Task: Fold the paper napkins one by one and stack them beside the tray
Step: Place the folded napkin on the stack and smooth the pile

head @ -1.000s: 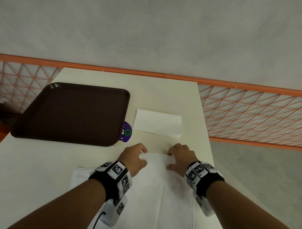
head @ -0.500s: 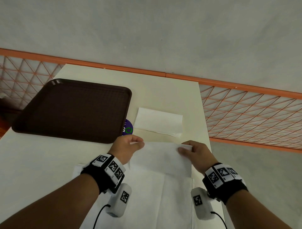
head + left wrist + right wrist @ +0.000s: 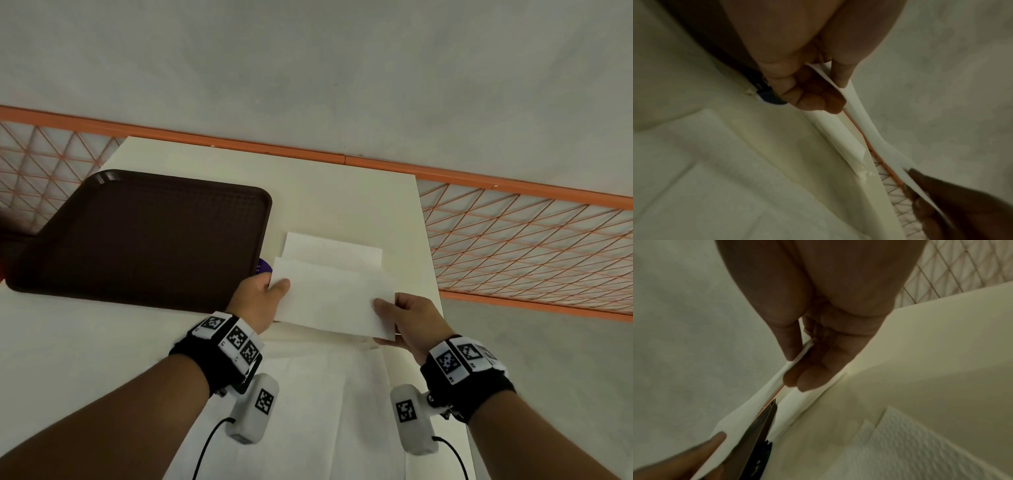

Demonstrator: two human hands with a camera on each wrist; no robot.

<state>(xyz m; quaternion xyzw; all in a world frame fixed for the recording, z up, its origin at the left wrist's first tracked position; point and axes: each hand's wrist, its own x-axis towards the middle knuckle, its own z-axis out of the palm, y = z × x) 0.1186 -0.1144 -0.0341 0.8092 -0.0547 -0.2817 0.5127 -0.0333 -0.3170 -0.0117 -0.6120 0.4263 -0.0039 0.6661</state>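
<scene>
You pinch a folded napkin (image 3: 334,301) in both hands (image 3: 262,301) (image 3: 409,318); one napkin (image 3: 334,250) lies stacked beside the tray (image 3: 137,236), unfolded ones (image 3: 308,394) remain at the table's (image 3: 342,198) near edge.

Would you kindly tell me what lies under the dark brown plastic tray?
A purple round sticker peeks from beneath the dark brown plastic tray at its right edge, on the cream table; its remainder is covered.

Dim, even indoor light; soft shadows. Head view bowed at edges. Wrist views dark, blurred, perhaps motion smear.
</scene>
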